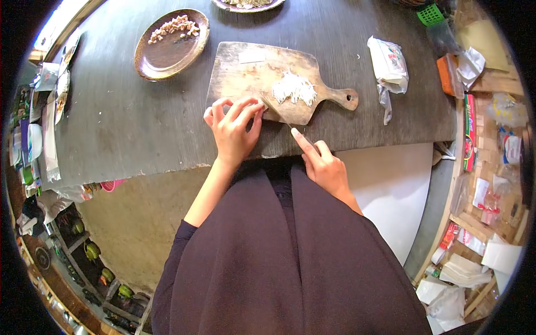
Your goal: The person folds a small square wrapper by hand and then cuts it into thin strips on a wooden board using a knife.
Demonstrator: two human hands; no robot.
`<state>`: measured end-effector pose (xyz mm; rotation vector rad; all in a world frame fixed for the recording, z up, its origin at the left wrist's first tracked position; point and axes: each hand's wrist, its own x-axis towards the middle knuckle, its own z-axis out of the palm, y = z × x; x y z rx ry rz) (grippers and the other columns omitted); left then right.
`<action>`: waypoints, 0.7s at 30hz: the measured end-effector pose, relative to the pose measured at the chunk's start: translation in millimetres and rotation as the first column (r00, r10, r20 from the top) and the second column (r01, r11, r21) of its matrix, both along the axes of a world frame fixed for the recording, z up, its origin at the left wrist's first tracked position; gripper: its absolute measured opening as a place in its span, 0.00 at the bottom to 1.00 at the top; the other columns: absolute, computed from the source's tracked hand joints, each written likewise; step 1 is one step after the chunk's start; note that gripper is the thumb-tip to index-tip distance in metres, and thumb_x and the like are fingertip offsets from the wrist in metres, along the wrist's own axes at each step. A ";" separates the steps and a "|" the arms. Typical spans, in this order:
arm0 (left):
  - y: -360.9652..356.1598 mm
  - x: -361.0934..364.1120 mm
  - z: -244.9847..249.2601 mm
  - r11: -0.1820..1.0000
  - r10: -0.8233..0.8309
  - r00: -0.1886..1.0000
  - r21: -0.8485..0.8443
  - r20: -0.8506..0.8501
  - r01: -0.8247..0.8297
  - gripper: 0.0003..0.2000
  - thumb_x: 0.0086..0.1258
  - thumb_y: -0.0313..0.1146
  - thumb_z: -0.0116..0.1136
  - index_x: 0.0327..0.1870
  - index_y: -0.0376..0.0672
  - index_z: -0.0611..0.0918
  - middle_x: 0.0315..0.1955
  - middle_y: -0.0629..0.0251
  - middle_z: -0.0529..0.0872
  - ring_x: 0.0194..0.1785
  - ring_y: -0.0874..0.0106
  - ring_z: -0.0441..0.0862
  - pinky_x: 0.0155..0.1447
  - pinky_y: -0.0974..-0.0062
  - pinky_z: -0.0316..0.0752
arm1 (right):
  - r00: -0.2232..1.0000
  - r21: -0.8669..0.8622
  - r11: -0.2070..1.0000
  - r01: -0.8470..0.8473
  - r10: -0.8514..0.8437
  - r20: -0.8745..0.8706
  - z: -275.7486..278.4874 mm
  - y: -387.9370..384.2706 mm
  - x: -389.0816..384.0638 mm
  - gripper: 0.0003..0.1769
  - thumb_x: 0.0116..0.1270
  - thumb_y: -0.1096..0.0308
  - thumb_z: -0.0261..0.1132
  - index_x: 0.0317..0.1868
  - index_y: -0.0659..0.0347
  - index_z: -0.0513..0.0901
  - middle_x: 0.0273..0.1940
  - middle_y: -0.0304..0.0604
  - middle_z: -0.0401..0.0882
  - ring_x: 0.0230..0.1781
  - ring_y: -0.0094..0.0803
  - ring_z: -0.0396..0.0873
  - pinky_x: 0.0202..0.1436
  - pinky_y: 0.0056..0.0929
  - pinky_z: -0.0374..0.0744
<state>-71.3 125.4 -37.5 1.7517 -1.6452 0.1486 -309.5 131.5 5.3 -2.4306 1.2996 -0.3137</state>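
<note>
On the dark bench lies a wooden cutting board, its handle pointing to the right. A small heap of white shreds sits on the board near the handle. The left hand rests at the near edge of the board with bent fingers pressing down, but I cannot tell if it grasps something. The right hand is just beside the bench edge, its index finger stretched toward the board and the other fingers curled; what it holds is not clear. A brown plate with chopped pieces stands further left, and a white packet lies to the right.
</note>
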 end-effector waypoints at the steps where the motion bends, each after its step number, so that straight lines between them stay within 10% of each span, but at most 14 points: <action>1: 0.1 0.0 0.3 1.000 -0.004 1.000 0.006 0.001 0.004 0.09 0.62 0.35 0.73 0.42 0.58 0.90 0.50 0.85 0.89 0.55 0.67 0.76 0.66 0.59 0.59 | 1.000 0.022 1.000 0.000 0.000 0.003 1.2 1.5 -0.4 0.39 0.70 0.70 0.67 0.78 0.29 0.70 0.38 0.41 0.74 0.26 0.46 0.83 0.32 0.45 0.86; 21: 0.6 -0.3 2.9 1.000 0.000 1.000 0.002 -0.016 0.000 0.08 0.61 0.35 0.73 0.41 0.57 0.90 0.50 0.85 0.90 0.55 0.68 0.76 0.66 0.59 0.59 | 0.999 -0.019 0.999 -0.035 0.035 0.007 5.1 -0.7 -0.3 0.38 0.71 0.67 0.67 0.78 0.27 0.70 0.37 0.44 0.75 0.23 0.43 0.83 0.27 0.41 0.86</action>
